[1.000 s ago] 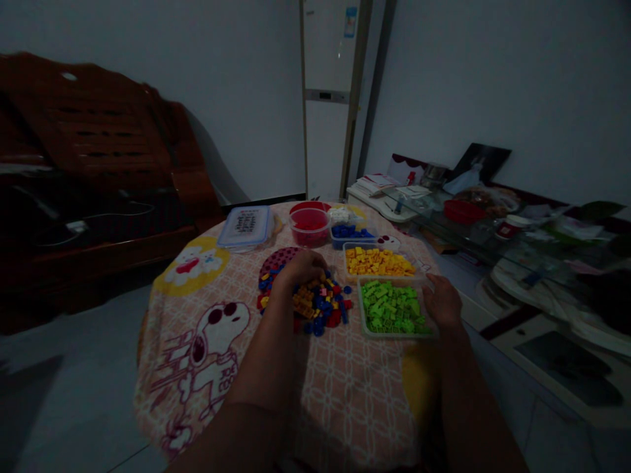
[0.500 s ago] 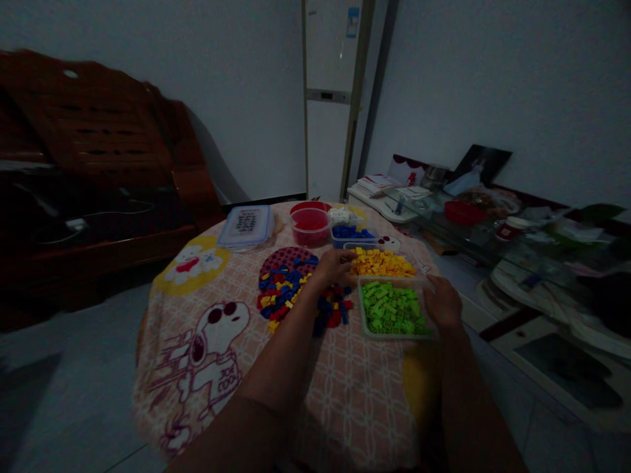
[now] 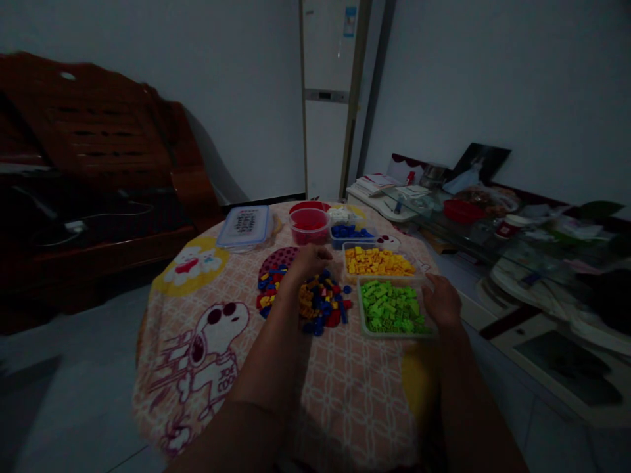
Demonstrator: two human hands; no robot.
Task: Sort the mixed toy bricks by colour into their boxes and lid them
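Observation:
My left hand hovers over the far side of a mixed pile of toy bricks, its fingers curled inward; whatever they may hold is hidden. Blue, yellow and red pieces make up the pile, part of which my forearm covers. My right hand grips the right rim of a clear plastic container that holds green bricks. Just behind it stands a similar container with yellow bricks. Farther back, a container is filled with blue bricks.
A round tub with red in it stands at the back, beside white pieces. To the left lies a lidded box. A patterned cloth covers the table. Right of it is a cluttered glass stand; a wooden bench is left.
My left hand has moved left, from the edge of the yellow-brick container to above the mixed pile. My right hand has stayed at the green-brick container.

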